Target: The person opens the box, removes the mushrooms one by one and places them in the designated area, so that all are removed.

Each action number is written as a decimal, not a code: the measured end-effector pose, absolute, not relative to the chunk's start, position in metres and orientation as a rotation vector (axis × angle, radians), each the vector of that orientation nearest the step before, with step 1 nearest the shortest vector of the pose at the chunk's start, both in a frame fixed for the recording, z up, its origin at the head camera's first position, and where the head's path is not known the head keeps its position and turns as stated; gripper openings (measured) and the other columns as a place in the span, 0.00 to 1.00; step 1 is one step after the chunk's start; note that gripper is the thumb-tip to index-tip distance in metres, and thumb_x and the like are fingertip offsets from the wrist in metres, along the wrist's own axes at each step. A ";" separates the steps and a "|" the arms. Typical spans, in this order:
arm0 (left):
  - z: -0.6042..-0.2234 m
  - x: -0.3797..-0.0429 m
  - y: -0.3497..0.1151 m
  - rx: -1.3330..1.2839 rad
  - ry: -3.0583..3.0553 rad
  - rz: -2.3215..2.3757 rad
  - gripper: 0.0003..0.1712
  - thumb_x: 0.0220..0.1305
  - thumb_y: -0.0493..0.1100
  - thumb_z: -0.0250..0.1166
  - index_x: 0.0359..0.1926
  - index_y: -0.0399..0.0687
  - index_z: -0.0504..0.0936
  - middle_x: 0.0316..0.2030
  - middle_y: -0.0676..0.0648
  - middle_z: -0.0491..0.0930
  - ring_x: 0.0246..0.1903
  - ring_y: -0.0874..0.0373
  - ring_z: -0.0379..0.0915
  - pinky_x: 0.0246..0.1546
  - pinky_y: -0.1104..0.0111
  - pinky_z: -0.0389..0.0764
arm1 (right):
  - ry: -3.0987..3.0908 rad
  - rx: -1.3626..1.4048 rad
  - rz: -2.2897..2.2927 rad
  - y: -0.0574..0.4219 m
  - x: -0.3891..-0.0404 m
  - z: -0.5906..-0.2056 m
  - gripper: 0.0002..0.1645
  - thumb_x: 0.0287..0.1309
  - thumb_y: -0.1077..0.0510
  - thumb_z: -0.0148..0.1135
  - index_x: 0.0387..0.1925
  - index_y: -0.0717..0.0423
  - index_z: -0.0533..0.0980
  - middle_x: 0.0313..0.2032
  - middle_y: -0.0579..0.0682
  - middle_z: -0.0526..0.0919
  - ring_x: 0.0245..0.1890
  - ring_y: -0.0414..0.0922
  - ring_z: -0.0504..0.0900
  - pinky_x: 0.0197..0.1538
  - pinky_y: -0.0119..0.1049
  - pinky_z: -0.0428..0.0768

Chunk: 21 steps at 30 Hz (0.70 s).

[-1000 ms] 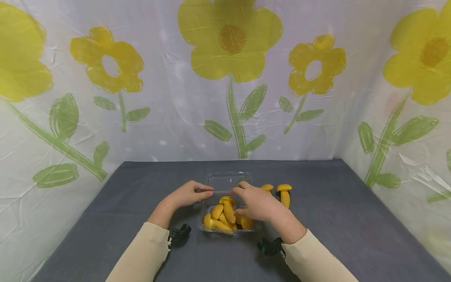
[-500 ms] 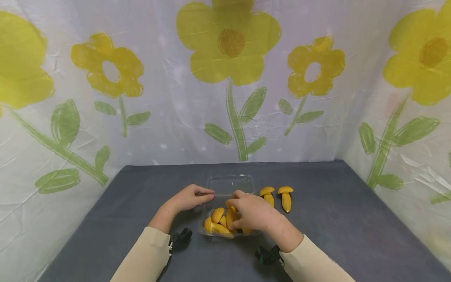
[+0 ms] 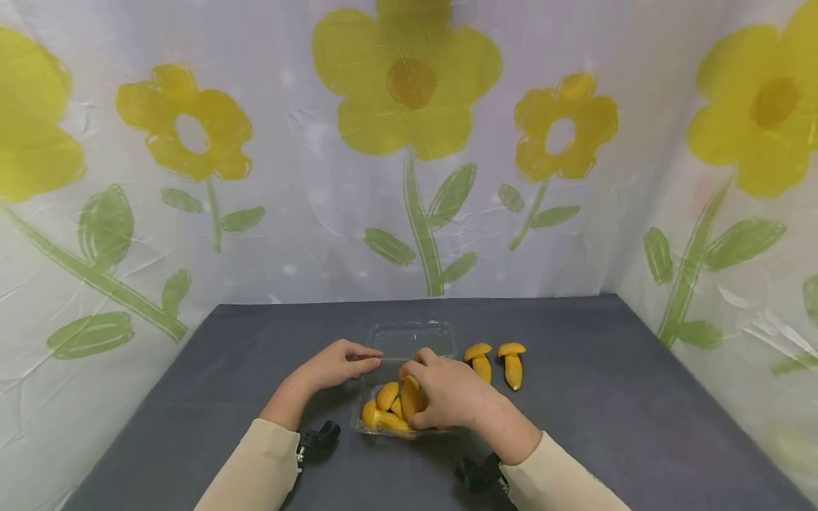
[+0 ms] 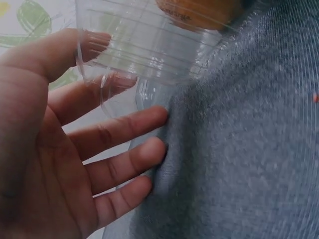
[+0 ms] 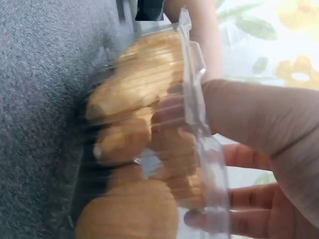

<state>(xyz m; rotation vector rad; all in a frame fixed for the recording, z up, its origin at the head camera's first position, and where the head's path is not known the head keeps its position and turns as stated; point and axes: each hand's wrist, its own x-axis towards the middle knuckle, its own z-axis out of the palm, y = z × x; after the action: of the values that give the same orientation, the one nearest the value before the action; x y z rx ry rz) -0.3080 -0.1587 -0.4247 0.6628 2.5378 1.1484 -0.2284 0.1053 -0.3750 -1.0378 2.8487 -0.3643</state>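
Observation:
A clear plastic clamshell box (image 3: 415, 433) stands open on the table, its lid (image 3: 409, 337) folded back. Several yellow-orange toy mushrooms (image 3: 388, 395) lie inside. My left hand (image 3: 334, 365) is at the box's back left corner. In the left wrist view its thumb and index finger pinch the rim, while the other fingers stay extended. My right hand (image 3: 450, 390) reaches into the box and grips a mushroom (image 3: 411, 399) between thumb and fingers. Through the wall in the right wrist view, the thumb (image 5: 169, 107) shows among the mushrooms (image 5: 127, 209). The hand covers the box's right side.
Two more mushrooms lie on the dark grey tabletop (image 3: 575, 397) right of the box: one (image 3: 479, 360) close to my right hand, another (image 3: 512, 365) farther right. Behind and beside the table hangs a pale curtain (image 3: 307, 234) printed with yellow flowers.
My right hand has moved a little left and down inside the box and closed around a mushroom, tilting it more upright. My left hand has stayed at the box's corner.

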 end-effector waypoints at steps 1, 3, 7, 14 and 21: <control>-0.425 -0.308 -0.159 0.664 2.536 1.150 0.25 0.75 0.56 0.63 0.64 0.50 0.83 0.46 0.47 0.85 0.32 0.55 0.77 0.32 0.60 0.76 | 2.839 -1.040 -0.381 0.106 -0.229 -0.375 0.37 0.53 0.45 0.79 0.62 0.50 0.77 0.53 0.50 0.73 0.27 0.35 0.73 0.31 0.31 0.76; -0.424 -0.307 -0.158 0.672 2.534 1.148 0.26 0.75 0.57 0.63 0.65 0.49 0.83 0.43 0.47 0.85 0.32 0.55 0.77 0.32 0.60 0.76 | 2.819 -1.028 -0.409 0.107 -0.231 -0.375 0.38 0.55 0.45 0.78 0.64 0.50 0.76 0.53 0.49 0.72 0.28 0.36 0.73 0.32 0.31 0.76; -0.424 -0.306 -0.158 0.673 2.543 1.137 0.26 0.75 0.58 0.63 0.65 0.49 0.83 0.38 0.49 0.84 0.33 0.54 0.78 0.33 0.60 0.77 | 2.785 -0.978 -0.405 0.109 -0.232 -0.373 0.46 0.54 0.43 0.77 0.71 0.53 0.70 0.56 0.49 0.71 0.34 0.38 0.75 0.39 0.33 0.78; -0.426 -0.304 -0.161 0.685 2.558 1.133 0.26 0.75 0.56 0.63 0.65 0.48 0.83 0.38 0.46 0.84 0.32 0.55 0.77 0.35 0.60 0.78 | 2.747 -0.943 -0.396 0.109 -0.232 -0.370 0.58 0.49 0.46 0.77 0.77 0.59 0.61 0.63 0.52 0.68 0.36 0.39 0.75 0.40 0.34 0.77; -0.426 -0.307 -0.159 0.699 2.533 1.151 0.27 0.75 0.57 0.63 0.65 0.49 0.82 0.54 0.45 0.84 0.35 0.55 0.79 0.38 0.59 0.79 | 2.749 -0.960 -0.396 0.110 -0.232 -0.372 0.51 0.53 0.52 0.75 0.75 0.60 0.64 0.57 0.51 0.69 0.28 0.38 0.73 0.31 0.33 0.75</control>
<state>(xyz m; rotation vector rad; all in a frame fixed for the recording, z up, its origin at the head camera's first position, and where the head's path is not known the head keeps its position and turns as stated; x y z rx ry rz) -0.3074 -0.1591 -0.4258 0.6994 2.5331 1.1506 -0.2323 0.1097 -0.3721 -0.9601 2.7487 -0.3956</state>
